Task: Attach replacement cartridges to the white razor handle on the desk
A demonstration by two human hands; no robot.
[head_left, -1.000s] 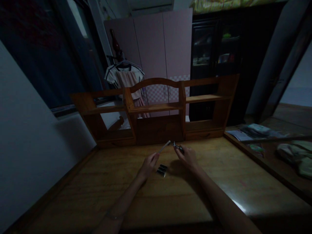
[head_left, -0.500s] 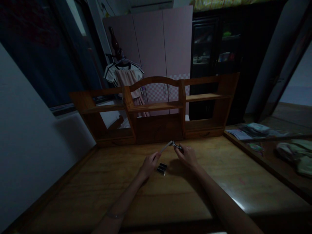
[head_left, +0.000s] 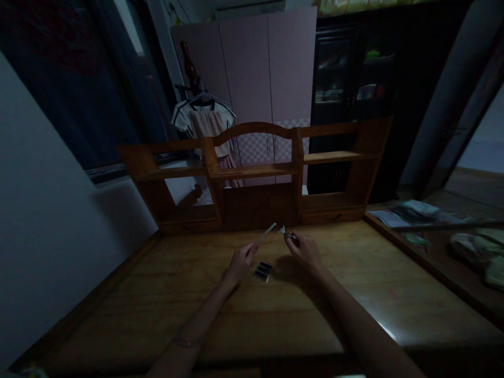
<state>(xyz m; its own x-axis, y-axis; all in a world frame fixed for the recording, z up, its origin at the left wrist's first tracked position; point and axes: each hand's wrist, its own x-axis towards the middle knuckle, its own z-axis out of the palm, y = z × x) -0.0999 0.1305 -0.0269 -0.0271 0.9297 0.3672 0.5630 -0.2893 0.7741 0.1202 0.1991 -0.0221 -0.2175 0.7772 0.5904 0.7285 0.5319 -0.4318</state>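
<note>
A thin pale strip rises from the closed fingers of my left hand, its far end pointing up and right. My right hand grips a small tool with a shiny metal head and a darker handle; its exact kind is too small to make out. A narrow gap separates the strip's tip from the tool's head. On the wooden desk between my hands lies a small black piece with lighter dividing lines, close to my left hand.
A wooden shelf unit runs along the desk's back edge. Beyond it are a pink wardrobe, hanging clothes and a dark glass-fronted cabinet. To the right, papers and crumpled fabric lie past the desk's raised edge.
The strip's tip, which met the tool's head in a curve, has come away and is now straighter. Both hands keep their holds. The view has shifted slightly.
</note>
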